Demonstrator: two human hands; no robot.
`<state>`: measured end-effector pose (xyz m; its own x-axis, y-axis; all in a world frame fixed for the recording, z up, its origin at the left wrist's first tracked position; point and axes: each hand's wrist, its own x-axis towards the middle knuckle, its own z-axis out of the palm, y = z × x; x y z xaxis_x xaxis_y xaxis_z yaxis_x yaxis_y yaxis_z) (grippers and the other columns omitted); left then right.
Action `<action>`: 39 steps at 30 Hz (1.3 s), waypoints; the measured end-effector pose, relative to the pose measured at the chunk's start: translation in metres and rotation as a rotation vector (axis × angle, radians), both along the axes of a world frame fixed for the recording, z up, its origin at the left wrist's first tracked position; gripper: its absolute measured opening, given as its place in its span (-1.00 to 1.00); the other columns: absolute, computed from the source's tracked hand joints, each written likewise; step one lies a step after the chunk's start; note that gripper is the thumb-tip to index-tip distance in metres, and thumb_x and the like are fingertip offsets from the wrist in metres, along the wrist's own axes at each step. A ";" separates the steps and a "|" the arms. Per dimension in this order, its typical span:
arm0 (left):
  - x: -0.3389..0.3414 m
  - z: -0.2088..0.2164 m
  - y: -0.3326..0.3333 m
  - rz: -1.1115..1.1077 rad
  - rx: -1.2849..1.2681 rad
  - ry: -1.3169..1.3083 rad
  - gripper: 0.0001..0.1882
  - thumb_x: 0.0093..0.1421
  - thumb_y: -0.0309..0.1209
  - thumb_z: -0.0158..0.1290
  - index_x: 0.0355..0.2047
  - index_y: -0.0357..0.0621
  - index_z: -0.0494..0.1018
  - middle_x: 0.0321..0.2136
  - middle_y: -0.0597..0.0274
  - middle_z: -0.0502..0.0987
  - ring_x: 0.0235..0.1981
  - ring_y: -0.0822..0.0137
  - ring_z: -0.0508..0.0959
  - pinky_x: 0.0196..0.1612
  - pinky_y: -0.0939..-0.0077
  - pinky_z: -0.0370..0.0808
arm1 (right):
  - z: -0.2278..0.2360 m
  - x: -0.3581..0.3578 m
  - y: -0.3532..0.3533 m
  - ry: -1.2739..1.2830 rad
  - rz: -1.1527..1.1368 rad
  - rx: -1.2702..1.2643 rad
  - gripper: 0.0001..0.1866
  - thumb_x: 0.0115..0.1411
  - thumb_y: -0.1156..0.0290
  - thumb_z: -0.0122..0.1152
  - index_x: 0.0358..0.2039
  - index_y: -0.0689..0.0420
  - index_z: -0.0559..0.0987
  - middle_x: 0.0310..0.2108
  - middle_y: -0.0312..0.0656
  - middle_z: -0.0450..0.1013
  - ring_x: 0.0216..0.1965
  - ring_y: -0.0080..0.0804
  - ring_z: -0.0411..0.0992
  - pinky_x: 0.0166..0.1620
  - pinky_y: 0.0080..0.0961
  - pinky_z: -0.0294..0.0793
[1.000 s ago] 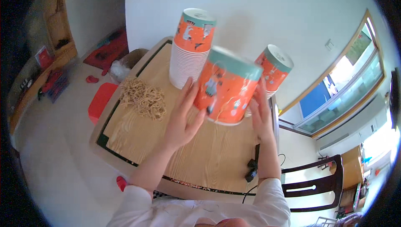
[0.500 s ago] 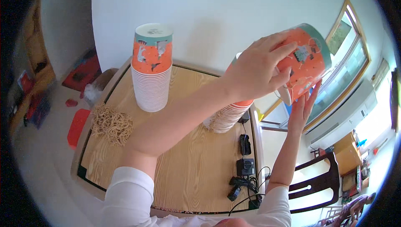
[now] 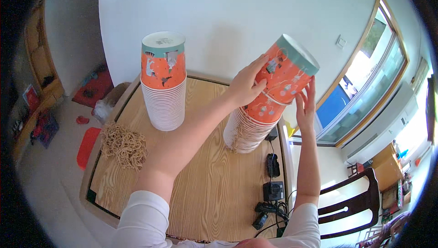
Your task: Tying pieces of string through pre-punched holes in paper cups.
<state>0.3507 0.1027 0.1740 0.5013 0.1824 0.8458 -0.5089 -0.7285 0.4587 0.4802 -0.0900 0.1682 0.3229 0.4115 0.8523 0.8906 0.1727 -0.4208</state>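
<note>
Left grip is on the orange cup, thumb and fingers spread wide across its side, and here's the right grip with its fingers along the opposite side, so the cup is held between the two! From the head view, that cup is upside down and tilted, green-banded base up to the right, its rim overlapping the top of the leaning right-hand stack. Tan strands cling to that stack's side. Over on the left, another stack stands upright, a tangled tan heap near it on the wooden tabletop. Black adapters and cables line the right edge.
</note>
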 end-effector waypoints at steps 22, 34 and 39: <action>-0.045 -0.104 0.005 0.138 -0.088 0.068 -0.42 0.02 -0.55 -0.01 0.11 -0.16 0.19 0.03 -0.06 0.31 0.09 0.02 0.29 0.14 0.24 0.22 | -0.058 -0.035 -0.012 -0.224 -0.319 0.000 -0.43 0.10 0.57 0.07 0.15 0.16 0.20 0.22 -0.02 0.07 0.21 -0.16 0.09 0.15 -0.24 0.14; -0.182 -0.108 0.069 0.811 0.220 0.062 -0.62 -0.09 -0.60 0.05 -0.18 -0.12 0.40 -0.04 0.04 0.30 0.04 0.00 0.27 0.09 0.14 0.25 | 0.041 -0.160 0.181 -0.307 0.135 -0.188 -0.51 0.03 0.42 0.23 0.01 0.01 0.37 0.14 0.03 0.15 0.15 0.00 0.14 0.16 -0.22 0.16; -0.184 -0.124 0.094 0.876 0.305 0.129 -0.67 -0.10 -0.48 0.05 -0.24 -0.21 0.42 -0.07 0.01 0.32 0.08 0.04 0.24 0.11 0.03 0.19 | 0.033 -0.151 0.274 -0.286 0.100 -0.248 -0.61 -0.02 0.40 0.29 -0.13 0.03 0.45 0.11 0.00 0.18 0.12 -0.09 0.17 0.11 -0.27 0.21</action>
